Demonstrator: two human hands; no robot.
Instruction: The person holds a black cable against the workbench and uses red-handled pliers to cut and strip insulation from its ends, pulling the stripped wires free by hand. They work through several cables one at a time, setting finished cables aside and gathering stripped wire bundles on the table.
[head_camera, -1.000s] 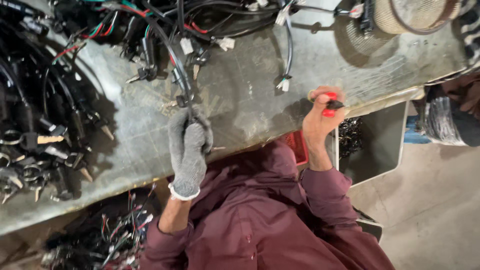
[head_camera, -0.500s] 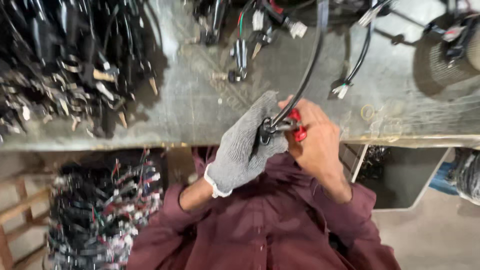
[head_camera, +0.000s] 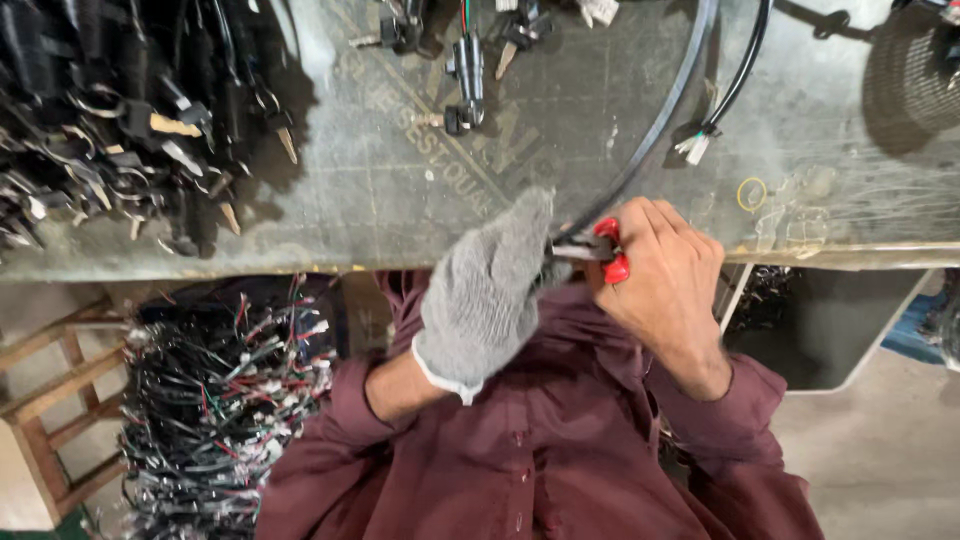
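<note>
L hand (head_camera: 487, 290), grey knit glove, fingers closed on black cable (head_camera: 668, 118) end at near edge of counter (head_camera: 380, 190). R hand (head_camera: 665, 275), bare, fingers wrapped round red-handled pliers (head_camera: 598, 250); pliers tip meets cable end just beside glove. Cable arcs up across counter. Black harness pile (head_camera: 110, 120) w/ connectors at counter left; wire bundle (head_camera: 215, 395) below counter, left of L forearm.
</note>
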